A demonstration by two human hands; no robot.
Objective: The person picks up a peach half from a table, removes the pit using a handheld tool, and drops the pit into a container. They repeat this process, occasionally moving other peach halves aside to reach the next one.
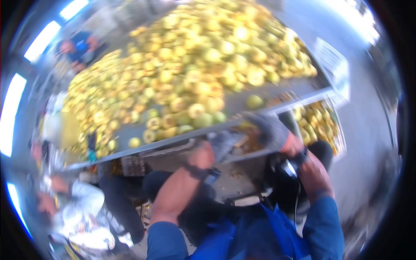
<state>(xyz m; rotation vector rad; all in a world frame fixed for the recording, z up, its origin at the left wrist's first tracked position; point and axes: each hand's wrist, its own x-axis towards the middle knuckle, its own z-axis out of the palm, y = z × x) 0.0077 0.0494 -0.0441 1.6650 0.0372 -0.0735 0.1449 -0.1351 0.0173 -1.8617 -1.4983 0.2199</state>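
Observation:
My left hand (223, 145), in a grey glove, is at the near edge of a large metal table (173, 138). My right hand (269, 131), also gloved in grey, is a little further right at the same edge. Motion blur smears both hands, so I cannot make out their fingers or anything in them. Between and below them lies a tray of brownish scraps (250, 142). Just beyond, a heap of yellow-green round fruit (190, 73) covers much of the table, several with dark hollow centres. A single green fruit (255, 102) lies near my right hand.
A crate of yellow fruit (318, 123) stands right of my right hand, and a white plastic crate (333, 65) sits beyond it. A person in a light top (84, 212) is seated at my left. Another person in blue (80, 45) is across the table.

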